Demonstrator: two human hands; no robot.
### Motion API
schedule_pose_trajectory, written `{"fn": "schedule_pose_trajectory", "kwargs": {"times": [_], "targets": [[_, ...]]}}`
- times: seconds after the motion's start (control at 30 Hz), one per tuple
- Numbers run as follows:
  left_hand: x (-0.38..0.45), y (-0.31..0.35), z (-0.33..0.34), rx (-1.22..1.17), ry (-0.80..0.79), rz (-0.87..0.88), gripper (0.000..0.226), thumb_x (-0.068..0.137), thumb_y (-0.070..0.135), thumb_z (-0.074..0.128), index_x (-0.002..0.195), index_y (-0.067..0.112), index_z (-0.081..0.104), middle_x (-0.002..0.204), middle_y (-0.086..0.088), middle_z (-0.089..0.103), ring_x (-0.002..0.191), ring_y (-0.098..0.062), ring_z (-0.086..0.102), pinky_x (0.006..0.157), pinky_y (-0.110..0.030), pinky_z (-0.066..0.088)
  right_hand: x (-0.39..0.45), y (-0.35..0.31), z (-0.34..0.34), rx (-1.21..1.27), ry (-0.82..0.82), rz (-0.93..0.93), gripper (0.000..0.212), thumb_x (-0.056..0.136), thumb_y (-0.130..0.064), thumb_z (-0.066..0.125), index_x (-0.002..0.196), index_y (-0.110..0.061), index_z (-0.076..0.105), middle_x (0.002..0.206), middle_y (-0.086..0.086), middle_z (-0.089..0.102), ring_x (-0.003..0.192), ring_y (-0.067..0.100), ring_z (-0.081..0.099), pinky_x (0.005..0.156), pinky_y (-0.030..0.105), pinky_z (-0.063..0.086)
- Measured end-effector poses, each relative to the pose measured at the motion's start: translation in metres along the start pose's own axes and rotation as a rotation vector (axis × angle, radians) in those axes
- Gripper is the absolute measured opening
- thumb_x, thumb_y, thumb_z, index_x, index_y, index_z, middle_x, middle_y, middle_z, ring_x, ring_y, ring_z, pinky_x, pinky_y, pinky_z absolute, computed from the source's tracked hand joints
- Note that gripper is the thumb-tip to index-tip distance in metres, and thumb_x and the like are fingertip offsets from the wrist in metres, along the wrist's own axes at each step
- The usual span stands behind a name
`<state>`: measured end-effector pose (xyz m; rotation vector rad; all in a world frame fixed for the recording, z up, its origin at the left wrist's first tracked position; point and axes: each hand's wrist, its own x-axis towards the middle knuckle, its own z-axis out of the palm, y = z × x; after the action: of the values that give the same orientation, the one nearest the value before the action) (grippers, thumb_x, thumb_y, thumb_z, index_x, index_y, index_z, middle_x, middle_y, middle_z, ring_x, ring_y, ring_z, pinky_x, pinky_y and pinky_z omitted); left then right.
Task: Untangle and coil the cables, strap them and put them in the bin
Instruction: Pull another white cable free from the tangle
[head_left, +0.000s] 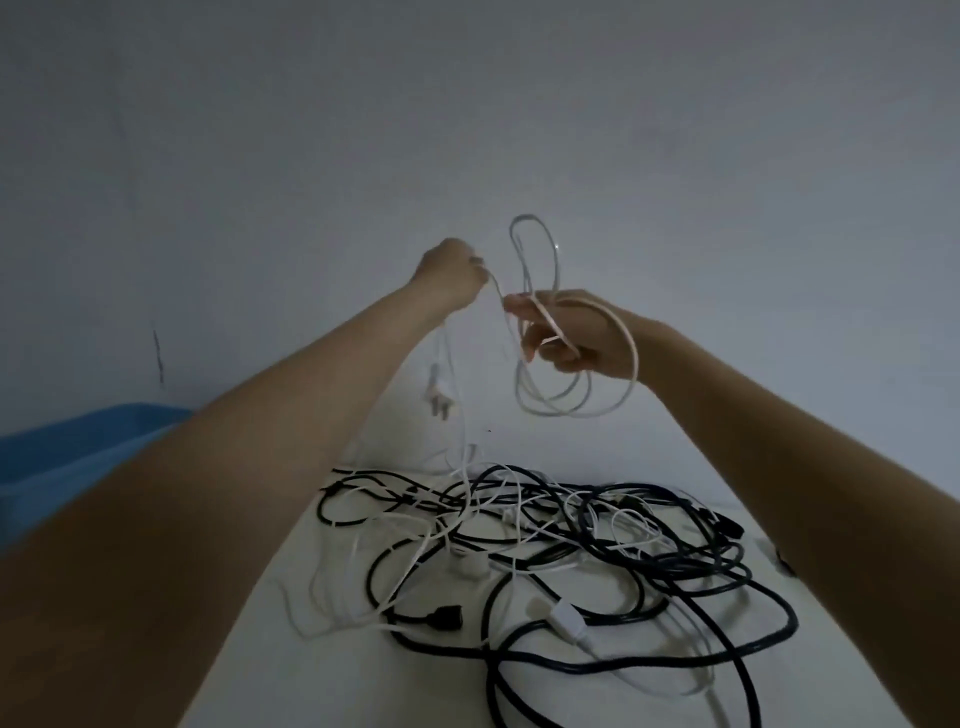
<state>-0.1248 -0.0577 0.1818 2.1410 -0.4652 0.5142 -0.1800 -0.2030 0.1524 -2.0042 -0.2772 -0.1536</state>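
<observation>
Both my hands are raised above the table with one white cable (535, 244) between them. My right hand (576, 338) grips a bundle of its loops, which stick up above the fingers and hang below the palm. My left hand (452, 273) pinches the same cable a little to the left, and its loose end hangs down from there to a white plug (438, 397). Below, a tangle of black and white cables (561, 545) lies on the white table (291, 670). Part of a blue bin (67, 447) shows at the left, behind my left forearm.
A plain grey wall stands close behind the table. A white connector block (569, 621) and a black plug (447, 618) lie in the near part of the tangle. A dark object (784, 561) peeks out beside my right forearm.
</observation>
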Motion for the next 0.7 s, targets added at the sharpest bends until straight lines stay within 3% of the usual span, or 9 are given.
{"fn": "schedule_pose_trajectory", "kwargs": {"times": [0.07,0.13,0.2,0.27,0.37,0.43,0.5,0.6,0.7], "targets": [[-0.003,0.018,0.003,-0.075,-0.076,0.084,0.031,0.091,-0.002,0.038,0.068,0.013,0.053,0.073,-0.005,0.052,0.066,-0.018,0.050,0.048,-0.018,0.038,-0.001,-0.005,0.014,0.036,-0.122,-0.047,0.029,0.091,-0.033,0.056,0.097,-0.005,0.058,0.056,0.004,0.053,0.039,0.007,0.031,0.037,0.016,0.022],[-0.004,0.021,0.008,-0.127,-0.110,0.102,0.032,0.094,0.003,0.038,0.067,0.014,0.050,0.067,-0.005,0.049,0.058,-0.016,0.046,0.049,-0.021,0.036,0.000,-0.013,0.023,0.017,-0.098,-0.083,0.022,0.092,-0.023,0.056,0.084,-0.003,0.061,0.051,0.002,0.043,0.038,0.008,0.027,0.037,0.017,0.019],[-0.003,0.024,0.008,-0.220,-0.090,0.132,0.029,0.095,0.005,0.040,0.067,0.013,0.046,0.064,-0.005,0.045,0.054,-0.017,0.044,0.043,-0.020,0.034,0.002,-0.018,0.020,0.006,0.045,-0.109,0.021,0.091,-0.010,0.054,0.073,-0.003,0.063,0.047,0.001,0.038,0.036,0.008,0.028,0.035,0.018,0.019],[-0.003,0.034,0.003,-0.366,-0.104,0.156,0.027,0.096,0.010,0.045,0.070,0.012,0.048,0.064,-0.004,0.047,0.053,-0.015,0.046,0.042,-0.017,0.036,0.006,-0.027,0.007,0.202,0.211,-0.137,0.026,0.090,-0.002,0.050,0.066,-0.004,0.057,0.041,0.000,0.039,0.032,0.007,0.032,0.033,0.015,0.021],[-0.015,0.037,0.006,-0.588,-0.418,0.057,0.019,0.095,0.031,0.053,0.088,0.014,0.057,0.078,-0.001,0.058,0.061,-0.009,0.057,0.064,-0.022,0.047,0.005,-0.045,-0.017,0.622,0.414,-0.163,0.030,0.096,-0.008,0.046,0.066,-0.007,0.050,0.032,-0.007,0.040,0.023,0.002,0.033,0.028,0.012,0.022],[-0.028,0.022,0.021,-0.607,-0.628,-0.033,0.024,0.094,0.035,0.052,0.093,0.013,0.059,0.086,-0.003,0.065,0.071,-0.012,0.062,0.075,-0.026,0.050,0.003,-0.050,-0.029,0.546,0.555,-0.154,0.030,0.097,-0.011,0.044,0.068,-0.009,0.051,0.029,-0.010,0.041,0.023,0.001,0.031,0.029,0.010,0.018],[-0.041,0.008,0.034,-0.539,-0.708,-0.080,0.030,0.097,0.036,0.046,0.094,0.011,0.062,0.075,-0.001,0.069,0.063,-0.010,0.059,0.069,-0.024,0.049,0.002,-0.043,-0.035,0.516,0.664,-0.141,0.033,0.096,-0.007,0.040,0.067,-0.011,0.055,0.036,-0.007,0.050,0.026,0.004,0.033,0.033,0.009,0.017],[-0.050,-0.008,0.042,-0.437,-0.708,-0.095,0.042,0.097,0.045,0.040,0.092,0.010,0.063,0.057,0.005,0.052,0.045,-0.006,0.038,0.052,-0.018,0.038,0.000,-0.020,-0.039,0.335,0.745,-0.109,0.032,0.091,-0.002,0.039,0.067,-0.015,0.058,0.062,0.000,0.061,0.043,0.010,0.041,0.038,0.015,0.021],[-0.043,-0.028,0.038,-0.375,-0.571,-0.134,0.041,0.099,0.041,0.040,0.083,0.007,0.057,0.057,0.004,0.031,0.043,-0.005,0.024,0.042,-0.015,0.024,-0.004,-0.001,-0.041,0.002,0.592,0.013,0.025,0.092,-0.006,0.048,0.071,-0.010,0.059,0.054,0.000,0.057,0.042,0.011,0.042,0.036,0.013,0.023]]}}
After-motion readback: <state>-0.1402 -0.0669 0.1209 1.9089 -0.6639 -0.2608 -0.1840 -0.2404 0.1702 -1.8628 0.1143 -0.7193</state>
